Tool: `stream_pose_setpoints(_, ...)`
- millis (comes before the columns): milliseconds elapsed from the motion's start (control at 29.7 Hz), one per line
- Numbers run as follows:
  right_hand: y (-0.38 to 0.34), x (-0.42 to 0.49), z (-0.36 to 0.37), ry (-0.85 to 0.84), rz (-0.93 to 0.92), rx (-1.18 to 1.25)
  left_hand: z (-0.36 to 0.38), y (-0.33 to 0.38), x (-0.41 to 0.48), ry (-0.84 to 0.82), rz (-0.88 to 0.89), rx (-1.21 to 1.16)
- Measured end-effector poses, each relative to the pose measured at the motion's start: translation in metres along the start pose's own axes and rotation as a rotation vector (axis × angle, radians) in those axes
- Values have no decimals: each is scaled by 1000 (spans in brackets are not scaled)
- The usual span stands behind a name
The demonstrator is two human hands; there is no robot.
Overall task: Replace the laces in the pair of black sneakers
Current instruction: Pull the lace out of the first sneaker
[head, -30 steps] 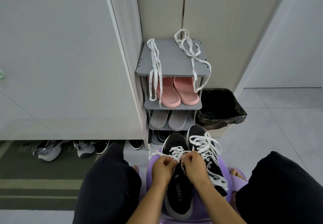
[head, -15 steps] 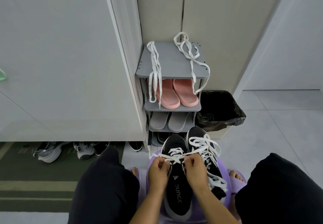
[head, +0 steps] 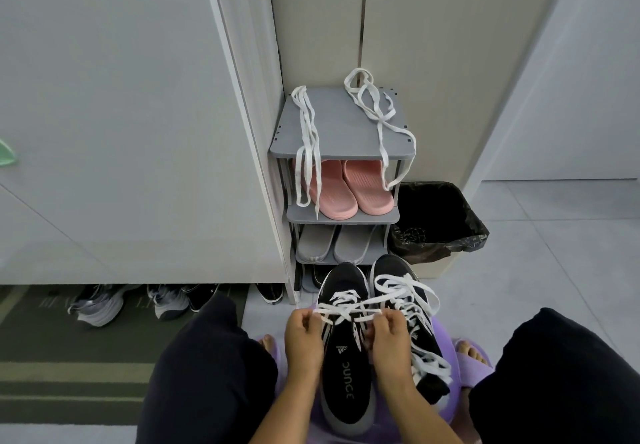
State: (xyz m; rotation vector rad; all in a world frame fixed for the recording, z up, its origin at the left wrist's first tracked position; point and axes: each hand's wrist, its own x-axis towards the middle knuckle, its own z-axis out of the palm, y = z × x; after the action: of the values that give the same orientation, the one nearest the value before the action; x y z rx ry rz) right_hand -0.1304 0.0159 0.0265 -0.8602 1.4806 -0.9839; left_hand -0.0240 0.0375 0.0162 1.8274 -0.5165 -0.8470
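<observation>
Two black sneakers lie side by side on a purple stool (head: 446, 346) between my knees. The left sneaker (head: 344, 374) has a white lace (head: 341, 308) crossing its eyelets. My left hand (head: 304, 336) pinches one end of that lace at the shoe's left side. My right hand (head: 389, 336) pinches the other end at its right side, and the lace runs taut between them. The right sneaker (head: 398, 270) carries a loose white lace (head: 412, 293) spilling over its side. Two spare white laces, one on the left (head: 306, 138) and one on the right (head: 379, 111), hang over the top of the grey shoe rack (head: 341, 132).
The rack holds pink slippers (head: 343, 187) and grey slippers (head: 336, 242). A bin with a black bag (head: 436, 222) stands right of it. More shoes (head: 100, 305) sit under the white cabinet at left. A striped mat (head: 52, 374) lies on the floor.
My hands have moved apart, pulling the lace ends outward across the left sneaker. The view has tilted slightly downward.
</observation>
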Motion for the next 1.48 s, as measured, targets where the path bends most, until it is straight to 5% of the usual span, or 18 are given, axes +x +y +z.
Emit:
stream_pose_setpoints(202, -5, 6, -2, -108, -123, -370, 13, -4, -7, -199, 13, 168)
stream_pose_setpoints(405, -15, 12, -5, 43, -118, -158, -1, 8, 8, -20, 78, 245)
stream_pose_setpoints(674, -5, 14, 0, -120, -81, -547, 11, -5, -3, -218, 69, 340)
stream_pose_setpoints(877, -37, 15, -8, -38, -113, -146, -2, 17, 6, -43, 124, 242)
stream_pose_setpoints(1011, -25, 15, -10, -264, -93, -502, 4, 8, -2, -192, 48, 242)
stream_pose_setpoints(1113, -17, 17, -5, -273, -184, -753, 10, 1, -7, -248, 120, 247)
stream_pose_setpoints(1281, -22, 18, -6, -203, -191, -660, 8, 8, -5, -229, 125, 318)
stream_pose_setpoints(1416, -46, 21, -19, -37, -166, -261, -7, 20, 14, -131, 160, 256)
stream_pose_setpoints(1483, -54, 23, -24, -113, -139, -226, -14, 17, 20, -162, 122, 224)
